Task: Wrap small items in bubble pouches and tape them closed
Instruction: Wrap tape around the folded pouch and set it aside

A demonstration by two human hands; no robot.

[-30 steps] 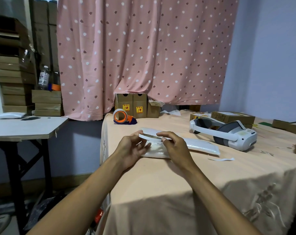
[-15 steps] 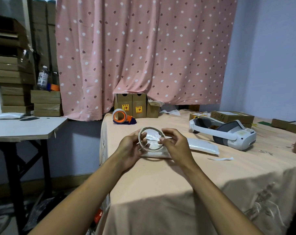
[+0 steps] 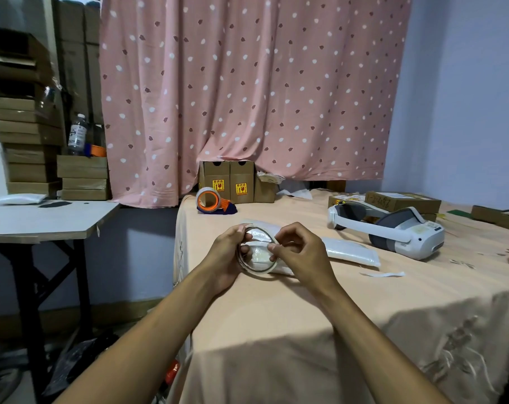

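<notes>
the left hand (image 3: 224,257) has its fingers curled round the left rim of a thin clear tape roll (image 3: 258,271), holding it tipped up on edge just above a white bubble pouch (image 3: 257,256) that lies on the desk (image 3: 276,322) near its left edge. the right hand (image 3: 303,255) pinches the roll's right rim between thumb and fingertip, the other fingers loosely bent. this looks like a hunt for the tape's free end, one hand steadying the ring so the other can pick at it; whether a tail is already lifted is too fine to tell. working right over the pouch makes the coming pull short, so a strip could go straight onto the flap. hands and roll cover much of the pouch, so i cannot tell if it is filled or folded

a second pouch (image 3: 349,252) lies just beside it to the right, with a loose paper strip (image 3: 384,274) in front. further right rests a white headset (image 3: 399,231); at the back an orange tape dispenser (image 3: 212,201) stands by small cardboard boxes (image 3: 230,182) with yellow labels. a peach cloth covers the desk. behind hangs a pink spotted curtain (image 3: 247,83), and the right wall is pale blue. to the left a grey side desk (image 3: 43,220) stands before stacked flat cartons (image 3: 29,141) and a water bottle (image 3: 77,134)
</notes>
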